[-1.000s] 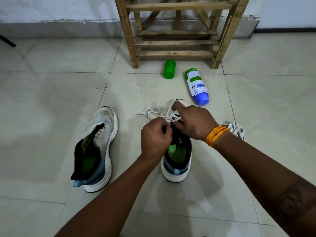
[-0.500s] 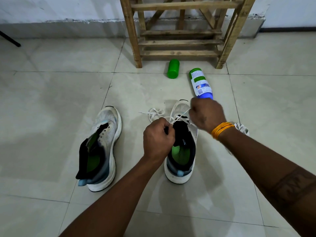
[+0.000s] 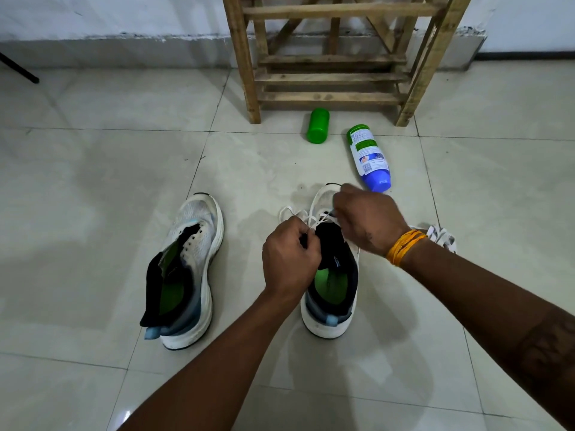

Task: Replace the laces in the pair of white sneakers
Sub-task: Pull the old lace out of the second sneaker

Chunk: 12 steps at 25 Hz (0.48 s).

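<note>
Two hands at one sneaker [image 3: 331,293], head view: left hand [image 3: 291,261] pinches the lace [image 3: 317,219]; right hand [image 3: 367,222] curls on lace just beyond it. Risk: lace end slipping out of its eyelet under uneven pull. Containers: bottle [image 3: 370,157], green cap [image 3: 317,125] beyond right hand, contents unseen. Unlaced sneaker [image 3: 189,269] left of left hand.

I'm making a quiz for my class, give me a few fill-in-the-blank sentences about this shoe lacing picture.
1. Both hands work a white lace on the sneaker on the ____.
2. The left sneaker has ____ lace.
3. The right hand has ____ thread around its wrist.

Missing words: right; no; orange
</note>
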Each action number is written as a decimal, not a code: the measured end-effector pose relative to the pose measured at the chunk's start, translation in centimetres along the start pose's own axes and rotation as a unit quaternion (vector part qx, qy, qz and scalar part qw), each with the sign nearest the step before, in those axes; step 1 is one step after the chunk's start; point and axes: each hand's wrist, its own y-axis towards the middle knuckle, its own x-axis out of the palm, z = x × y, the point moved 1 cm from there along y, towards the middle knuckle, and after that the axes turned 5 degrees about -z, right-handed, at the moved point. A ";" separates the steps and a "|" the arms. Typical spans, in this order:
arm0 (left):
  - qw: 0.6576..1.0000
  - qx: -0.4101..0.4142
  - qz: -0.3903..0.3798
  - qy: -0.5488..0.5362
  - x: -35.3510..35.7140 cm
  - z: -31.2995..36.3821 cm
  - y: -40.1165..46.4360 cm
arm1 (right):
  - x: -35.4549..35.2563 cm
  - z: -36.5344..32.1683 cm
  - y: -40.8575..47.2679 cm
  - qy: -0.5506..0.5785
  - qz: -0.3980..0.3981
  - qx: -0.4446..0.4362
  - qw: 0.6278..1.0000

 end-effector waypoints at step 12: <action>1.000 0.011 0.008 -0.007 0.5 0.2 0.2 | 0.5 -1.6 -0.9 -0.002 -0.053 -0.066 0.996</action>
